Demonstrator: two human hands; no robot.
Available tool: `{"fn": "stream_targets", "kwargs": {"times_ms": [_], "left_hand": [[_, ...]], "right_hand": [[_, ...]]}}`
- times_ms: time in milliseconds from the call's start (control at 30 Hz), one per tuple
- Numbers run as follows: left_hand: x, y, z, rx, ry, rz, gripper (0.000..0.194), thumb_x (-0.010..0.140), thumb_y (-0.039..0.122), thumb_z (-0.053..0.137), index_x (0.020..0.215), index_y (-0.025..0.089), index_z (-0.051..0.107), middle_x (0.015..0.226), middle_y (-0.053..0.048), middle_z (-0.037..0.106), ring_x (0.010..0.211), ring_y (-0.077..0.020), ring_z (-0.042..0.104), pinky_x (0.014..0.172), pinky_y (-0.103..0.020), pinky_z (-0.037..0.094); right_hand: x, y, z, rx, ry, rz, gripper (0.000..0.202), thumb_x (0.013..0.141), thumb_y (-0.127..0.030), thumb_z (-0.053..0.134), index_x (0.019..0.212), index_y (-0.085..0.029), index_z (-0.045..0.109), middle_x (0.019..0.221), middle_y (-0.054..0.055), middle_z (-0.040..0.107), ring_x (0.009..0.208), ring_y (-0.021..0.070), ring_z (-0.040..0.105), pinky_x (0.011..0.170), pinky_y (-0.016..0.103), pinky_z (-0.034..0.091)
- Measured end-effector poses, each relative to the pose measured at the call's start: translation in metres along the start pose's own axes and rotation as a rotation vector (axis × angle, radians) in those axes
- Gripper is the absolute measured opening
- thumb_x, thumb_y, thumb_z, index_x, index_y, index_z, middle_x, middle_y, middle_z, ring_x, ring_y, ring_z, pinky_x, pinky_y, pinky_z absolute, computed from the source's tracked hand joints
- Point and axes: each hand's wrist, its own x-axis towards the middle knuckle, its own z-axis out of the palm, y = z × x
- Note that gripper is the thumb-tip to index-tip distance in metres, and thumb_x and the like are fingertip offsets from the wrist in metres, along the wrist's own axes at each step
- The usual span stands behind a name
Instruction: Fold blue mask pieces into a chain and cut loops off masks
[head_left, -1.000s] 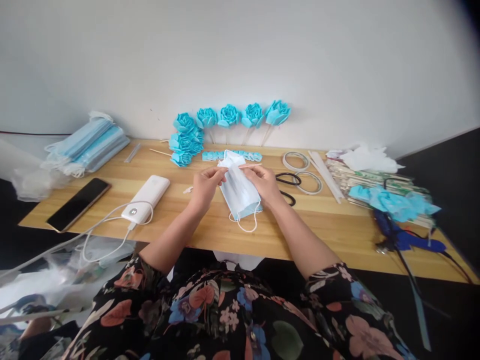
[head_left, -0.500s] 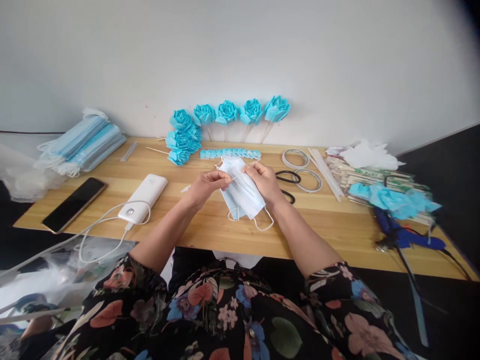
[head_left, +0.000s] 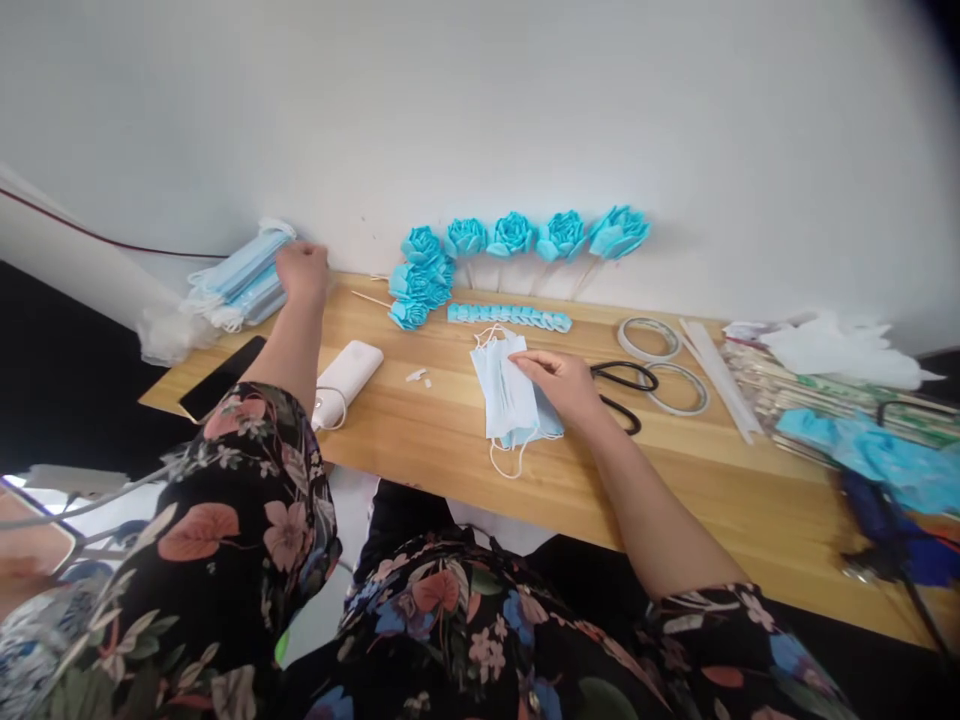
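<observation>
Several pale blue face masks [head_left: 499, 390] with white ear loops lie overlapped at the middle of the wooden table. At their upper right edge my right hand [head_left: 559, 385] has its thumb and fingers pressed together on the top mask. My left hand [head_left: 302, 270] is stretched out to the far left, at the right side of a stack of face masks [head_left: 244, 280]. Its fingers are curled in, and their tips are hidden, so I cannot see what they hold.
Blue flowers on sticks [head_left: 514, 235] stand along the wall, beside more in a heap [head_left: 416, 280]. A pleated blue strip [head_left: 510, 317] lies before them. Tape rolls [head_left: 679, 388] and black-handled scissors [head_left: 622, 375] are at right, a power bank [head_left: 349, 383] and phone [head_left: 221, 380] at left.
My left hand has left the masks in the middle and reached to the stack on the left. Those masks now lie on the table under my right fingertips. The view has turned left.
</observation>
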Motion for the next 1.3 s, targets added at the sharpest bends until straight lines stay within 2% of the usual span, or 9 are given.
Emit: {"fn": "stream_targets", "kwargs": {"times_ms": [133, 267, 367, 600, 833, 1033, 1133, 1233, 1300], "left_hand": [[-0.003, -0.043, 0.006, 0.206, 0.027, -0.132, 0.014, 0.080, 0.012, 0.057, 0.086, 0.007, 0.068, 0.086, -0.013, 0.070, 0.098, -0.0284, 0.065, 0.083, -0.036, 0.048], [-0.007, -0.064, 0.017, 0.407, -0.037, -0.173, 0.021, 0.083, 0.014, 0.055, 0.095, 0.006, 0.071, 0.098, -0.022, 0.072, 0.107, -0.0350, 0.065, 0.087, -0.043, 0.049], [-0.006, -0.074, 0.024, 0.498, -0.059, -0.122, 0.027, 0.085, 0.017, 0.052, 0.099, 0.008, 0.073, 0.107, -0.026, 0.071, 0.107, -0.0377, 0.066, 0.085, -0.043, 0.049], [-0.007, -0.088, 0.025, 0.583, -0.071, -0.026, 0.039, 0.092, 0.022, 0.042, 0.113, 0.009, 0.071, 0.113, -0.021, 0.072, 0.106, -0.0332, 0.066, 0.087, -0.040, 0.047], [-0.008, -0.098, 0.027, 0.641, -0.083, -0.066, 0.044, 0.090, 0.027, 0.041, 0.114, 0.008, 0.073, 0.113, -0.026, 0.071, 0.107, -0.0405, 0.065, 0.087, -0.046, 0.051], [-0.012, -0.093, 0.017, 0.538, -0.133, -0.117, 0.034, 0.084, 0.022, 0.054, 0.109, 0.009, 0.073, 0.115, -0.023, 0.071, 0.112, -0.0374, 0.064, 0.092, -0.043, 0.049], [-0.010, -0.083, 0.012, 0.431, -0.098, -0.119, 0.035, 0.084, 0.017, 0.058, 0.116, 0.007, 0.068, 0.120, -0.021, 0.069, 0.115, -0.0333, 0.062, 0.095, -0.043, 0.046], [-0.004, -0.055, 0.009, 0.345, -0.020, -0.067, 0.036, 0.090, 0.018, 0.053, 0.124, 0.010, 0.064, 0.125, -0.017, 0.067, 0.115, -0.0295, 0.062, 0.096, -0.040, 0.044], [-0.010, -0.023, 0.007, 0.158, 0.056, 0.034, 0.033, 0.093, 0.018, 0.049, 0.120, 0.011, 0.066, 0.110, -0.010, 0.071, 0.107, -0.0241, 0.064, 0.094, -0.036, 0.045]], "right_hand": [[0.001, 0.001, -0.001, -0.036, 0.005, 0.005, 0.026, 0.084, -0.040, 0.065, 0.094, -0.023, 0.081, 0.100, 0.005, 0.080, 0.092, 0.0249, 0.073, 0.082, 0.037, 0.054], [0.001, 0.001, -0.001, -0.073, -0.006, 0.008, 0.026, 0.085, -0.040, 0.063, 0.094, -0.023, 0.081, 0.100, 0.006, 0.080, 0.091, 0.0254, 0.073, 0.082, 0.038, 0.055], [0.001, 0.001, -0.002, -0.082, -0.013, 0.016, 0.027, 0.085, -0.041, 0.063, 0.095, -0.023, 0.081, 0.102, 0.006, 0.080, 0.093, 0.0257, 0.073, 0.083, 0.038, 0.055], [0.002, 0.005, -0.002, -0.125, -0.017, 0.039, 0.027, 0.085, -0.041, 0.064, 0.096, -0.023, 0.081, 0.103, 0.005, 0.080, 0.094, 0.0262, 0.073, 0.083, 0.038, 0.055], [0.001, 0.002, -0.003, -0.125, -0.028, 0.040, 0.029, 0.086, -0.042, 0.062, 0.097, -0.022, 0.080, 0.105, 0.006, 0.080, 0.096, 0.0263, 0.073, 0.085, 0.038, 0.055], [0.000, -0.002, -0.003, -0.114, -0.014, 0.046, 0.028, 0.085, -0.041, 0.063, 0.095, -0.022, 0.080, 0.103, 0.006, 0.080, 0.095, 0.0259, 0.073, 0.083, 0.037, 0.054], [0.001, 0.002, -0.002, -0.077, -0.009, 0.036, 0.028, 0.085, -0.043, 0.063, 0.094, -0.022, 0.080, 0.102, 0.006, 0.079, 0.093, 0.0247, 0.071, 0.083, 0.037, 0.053], [0.003, 0.006, -0.002, -0.036, -0.006, 0.025, 0.029, 0.083, -0.043, 0.063, 0.096, -0.021, 0.078, 0.096, 0.005, 0.078, 0.086, 0.0217, 0.069, 0.078, 0.035, 0.051], [0.004, 0.006, -0.003, 0.020, 0.001, 0.035, 0.032, 0.083, -0.042, 0.064, 0.104, -0.021, 0.074, 0.084, 0.002, 0.074, 0.074, 0.0175, 0.064, 0.071, 0.031, 0.048]]}}
